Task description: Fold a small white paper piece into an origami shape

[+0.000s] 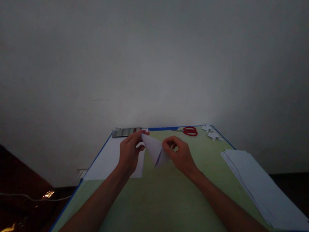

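Note:
A folded white paper, shaped like a pointed triangle, is held up over a green table with a blue rim. My left hand pinches its upper left corner with closed fingers. My right hand grips its right side, fingers curled round the fold. Beneath my left hand lies a flat white sheet on the table.
Red-handled scissors lie at the far edge, with white paper scraps beside them. A stack of white sheets covers the table's right side. A dark ruler-like strip lies at the far left. Cables run across the dark floor at left.

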Demonstrator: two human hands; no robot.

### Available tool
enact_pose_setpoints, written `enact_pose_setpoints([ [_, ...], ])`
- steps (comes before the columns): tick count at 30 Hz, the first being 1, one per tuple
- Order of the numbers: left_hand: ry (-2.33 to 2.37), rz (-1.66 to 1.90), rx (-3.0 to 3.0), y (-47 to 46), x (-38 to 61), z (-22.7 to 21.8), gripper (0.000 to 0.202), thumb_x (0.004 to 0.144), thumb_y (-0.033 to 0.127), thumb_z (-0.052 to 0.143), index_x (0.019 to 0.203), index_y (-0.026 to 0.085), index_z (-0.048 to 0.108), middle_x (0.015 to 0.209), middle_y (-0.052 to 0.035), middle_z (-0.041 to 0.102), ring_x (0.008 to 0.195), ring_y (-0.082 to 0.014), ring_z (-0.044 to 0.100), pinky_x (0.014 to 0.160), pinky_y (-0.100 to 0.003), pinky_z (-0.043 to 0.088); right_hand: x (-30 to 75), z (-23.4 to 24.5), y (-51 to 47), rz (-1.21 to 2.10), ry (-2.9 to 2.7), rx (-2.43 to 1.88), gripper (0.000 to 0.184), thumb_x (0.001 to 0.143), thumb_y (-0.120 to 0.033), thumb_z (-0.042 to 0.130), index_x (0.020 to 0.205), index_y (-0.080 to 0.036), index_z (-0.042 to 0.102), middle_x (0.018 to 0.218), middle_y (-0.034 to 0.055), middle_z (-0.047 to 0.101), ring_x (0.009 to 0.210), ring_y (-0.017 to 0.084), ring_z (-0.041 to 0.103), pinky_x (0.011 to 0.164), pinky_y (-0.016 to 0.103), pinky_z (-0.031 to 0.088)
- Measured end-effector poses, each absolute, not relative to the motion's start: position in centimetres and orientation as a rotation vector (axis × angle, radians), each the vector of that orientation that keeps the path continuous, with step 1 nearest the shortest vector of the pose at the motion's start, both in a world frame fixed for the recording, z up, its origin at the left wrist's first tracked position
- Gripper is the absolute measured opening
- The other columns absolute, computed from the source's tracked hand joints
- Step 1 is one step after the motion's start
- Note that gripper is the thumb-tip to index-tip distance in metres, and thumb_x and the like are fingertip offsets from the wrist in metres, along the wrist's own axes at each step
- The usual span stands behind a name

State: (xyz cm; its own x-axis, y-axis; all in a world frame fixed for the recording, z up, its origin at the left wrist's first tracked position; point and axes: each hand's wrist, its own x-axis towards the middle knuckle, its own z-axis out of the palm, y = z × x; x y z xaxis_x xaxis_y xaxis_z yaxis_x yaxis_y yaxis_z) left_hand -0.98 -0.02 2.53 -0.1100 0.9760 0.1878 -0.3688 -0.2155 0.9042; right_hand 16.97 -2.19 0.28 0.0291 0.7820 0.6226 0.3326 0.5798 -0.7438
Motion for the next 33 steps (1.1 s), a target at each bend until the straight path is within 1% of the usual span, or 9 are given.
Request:
enact_pose_setpoints([
  [3,0.888,1.598,1.065,0.0,-1.0,2.5,0.033,0.074,0.045,0.076,0.088,0.016,0.075,0.1,-0.011,0.075,0.077,-0.0151,0.063,0.056,-0.023,0.041,16.8,0.3,-2.2,0.452,-1.561,-0.968,0.008,0.086,-0.023,0.061,0.081,-0.018,0.065,0.076,0.0024,0.068,0.068,0.015,0.059,0.065,0.027,0.043],
  [6,0.849,1.586,1.103,0.0,-0.8,2.3,0.036,0.078,0.049,0.073,0.091,0.016,0.075,0.104,-0.0115,0.074,0.077,-0.0146,0.063,0.06,-0.024,0.044,16.7,0.3,-2.2,0.464,-1.544,-0.962,0.009,0.086,-0.023,0.06,0.081,-0.018,0.065,0.075,0.0024,0.068,0.068,0.015,0.058,0.065,0.027,0.044],
  [9,0.808,1.538,1.117,0.1,-0.5,1.8,0.038,0.08,0.05,0.071,0.093,0.015,0.075,0.1,-0.0114,0.073,0.081,-0.0168,0.064,0.066,-0.026,0.047,16.6,0.3,-2.2,0.479,-1.518,-0.964,0.01,0.085,-0.024,0.06,0.08,-0.017,0.065,0.074,0.0027,0.067,0.067,0.015,0.058,0.064,0.026,0.044],
  [12,0.803,1.457,1.131,0.1,-0.2,1.4,0.036,0.076,0.047,0.077,0.091,0.014,0.076,0.094,-0.0099,0.072,0.081,-0.0173,0.063,0.069,-0.027,0.048,16.7,0.3,-2.2,0.489,-1.503,-0.968,0.011,0.085,-0.025,0.06,0.081,-0.017,0.066,0.075,0.0029,0.068,0.067,0.014,0.057,0.064,0.026,0.044],
  [17,0.804,1.45,1.134,0.1,-0.1,1.2,0.034,0.072,0.043,0.082,0.088,0.014,0.076,0.083,-0.0052,0.068,0.071,-0.0128,0.058,0.063,-0.024,0.046,16.7,0.3,-2.1,0.503,-1.49,-0.971,0.01,0.085,-0.025,0.06,0.08,-0.017,0.066,0.075,0.0026,0.068,0.067,0.014,0.057,0.064,0.026,0.044],
  [20,0.814,1.481,1.113,0.2,-0.2,1.2,0.033,0.07,0.042,0.083,0.085,0.013,0.076,0.08,-0.0041,0.067,0.068,-0.0114,0.056,0.061,-0.023,0.044,16.7,0.2,-2.1,0.506,-1.502,-0.966,0.01,0.085,-0.025,0.061,0.08,-0.018,0.066,0.074,0.0022,0.067,0.067,0.015,0.057,0.064,0.026,0.044],
  [23,0.816,1.486,1.109,0.3,-0.4,1.1,0.034,0.07,0.042,0.084,0.085,0.013,0.077,0.079,-0.0046,0.067,0.07,-0.012,0.056,0.061,-0.023,0.044,16.7,0.3,-2.1,0.505,-1.507,-0.964,0.01,0.085,-0.025,0.061,0.08,-0.017,0.066,0.075,0.0025,0.068,0.067,0.015,0.057,0.064,0.026,0.044],
  [28,0.81,1.506,1.119,0.5,-0.5,0.9,0.037,0.075,0.048,0.078,0.085,0.012,0.077,0.079,-0.0062,0.068,0.07,-0.0128,0.057,0.062,-0.024,0.044,16.6,0.2,-2.1,0.496,-1.513,-0.962,0.01,0.086,-0.024,0.06,0.081,-0.018,0.066,0.075,0.0021,0.068,0.068,0.014,0.058,0.065,0.026,0.044],
  [33,0.798,1.537,1.076,0.2,-0.3,1.2,0.039,0.073,0.049,0.079,0.084,0.012,0.077,0.082,-0.0078,0.07,0.072,-0.0144,0.06,0.064,-0.026,0.046,16.4,0.3,-2.2,0.494,-1.527,-0.963,0.009,0.086,-0.024,0.061,0.081,-0.017,0.066,0.075,0.0019,0.068,0.068,0.014,0.058,0.064,0.026,0.044],
])
